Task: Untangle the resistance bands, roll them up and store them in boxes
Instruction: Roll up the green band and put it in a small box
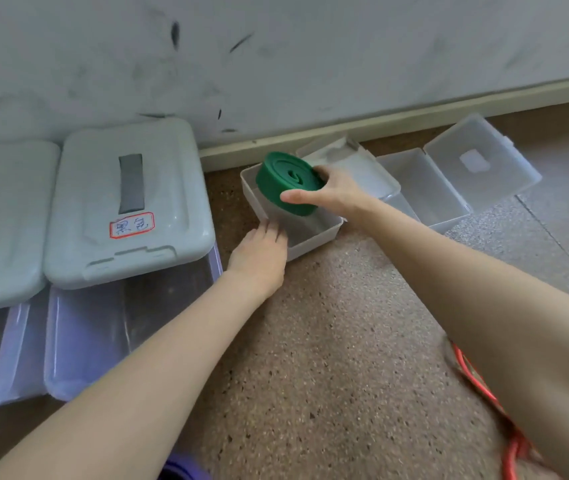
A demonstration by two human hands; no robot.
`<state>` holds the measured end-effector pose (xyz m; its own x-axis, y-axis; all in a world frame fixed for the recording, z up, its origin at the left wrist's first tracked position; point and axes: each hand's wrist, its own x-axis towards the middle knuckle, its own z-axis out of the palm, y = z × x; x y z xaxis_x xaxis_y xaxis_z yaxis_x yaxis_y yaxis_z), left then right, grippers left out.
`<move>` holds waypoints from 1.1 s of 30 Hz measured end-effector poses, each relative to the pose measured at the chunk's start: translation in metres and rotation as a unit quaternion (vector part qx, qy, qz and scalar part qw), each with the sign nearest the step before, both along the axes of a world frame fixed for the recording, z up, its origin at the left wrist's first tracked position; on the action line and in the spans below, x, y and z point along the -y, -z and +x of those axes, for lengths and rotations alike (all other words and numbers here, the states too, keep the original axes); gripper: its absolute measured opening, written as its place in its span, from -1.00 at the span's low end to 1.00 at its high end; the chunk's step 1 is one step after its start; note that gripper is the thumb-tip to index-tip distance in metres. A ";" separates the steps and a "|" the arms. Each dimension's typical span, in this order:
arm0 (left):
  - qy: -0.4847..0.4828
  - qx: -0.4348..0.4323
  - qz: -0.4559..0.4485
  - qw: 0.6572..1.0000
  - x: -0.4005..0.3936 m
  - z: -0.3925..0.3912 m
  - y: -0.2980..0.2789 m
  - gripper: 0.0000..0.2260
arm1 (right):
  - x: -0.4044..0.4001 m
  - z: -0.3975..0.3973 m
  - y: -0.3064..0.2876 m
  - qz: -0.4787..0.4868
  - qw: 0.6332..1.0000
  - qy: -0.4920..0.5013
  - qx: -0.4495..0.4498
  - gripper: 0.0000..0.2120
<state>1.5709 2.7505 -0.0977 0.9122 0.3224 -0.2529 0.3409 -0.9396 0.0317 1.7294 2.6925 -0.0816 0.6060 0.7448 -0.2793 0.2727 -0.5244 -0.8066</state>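
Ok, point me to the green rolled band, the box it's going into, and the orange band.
green rolled band [288, 183], head view, on the flat spiral face of the roll.
open clear box [314, 242], head view, on its near wall.
orange band [511, 455], head view, on the strand beside the right arm.

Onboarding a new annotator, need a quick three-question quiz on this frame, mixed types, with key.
1. True or false: the green rolled band already lies flat on the bottom of the clear box.
2. Which hand grips the band? A) left B) right C) both
3. Fill in: the left hand rests its fingers on the box's near ____.

Key:
1. False. The right hand holds it tilted over the open box.
2. B
3. rim
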 end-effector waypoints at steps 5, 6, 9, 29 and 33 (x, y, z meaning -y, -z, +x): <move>0.008 -0.005 0.057 0.998 0.003 -0.004 -0.008 -0.55 | -0.008 -0.003 0.019 -0.075 0.989 -0.049 0.115 -0.28; 0.013 -0.012 0.071 0.997 0.003 -0.005 -0.009 -0.59 | -0.005 -0.003 0.020 -0.076 0.987 -0.055 0.133 -0.27; 0.031 -0.052 0.117 0.991 0.004 -0.009 -0.011 -0.60 | 0.002 -0.004 0.023 -0.111 0.972 -0.081 0.189 -0.15; 0.007 -0.153 -0.054 0.987 0.007 -0.016 -0.023 -0.39 | -0.012 -0.029 0.027 -0.304 0.785 -0.253 0.477 -0.21; 0.003 -0.151 -0.056 0.987 0.005 -0.017 -0.020 -0.36 | -0.015 -0.017 0.014 -0.302 0.845 -0.270 0.348 -0.03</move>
<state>1.5541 2.7453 -0.0780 0.7922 0.2718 -0.5464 0.3448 -0.9381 0.0332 1.7125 2.7072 -0.0952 0.3969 0.8145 -0.4232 0.9026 -0.4301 0.0186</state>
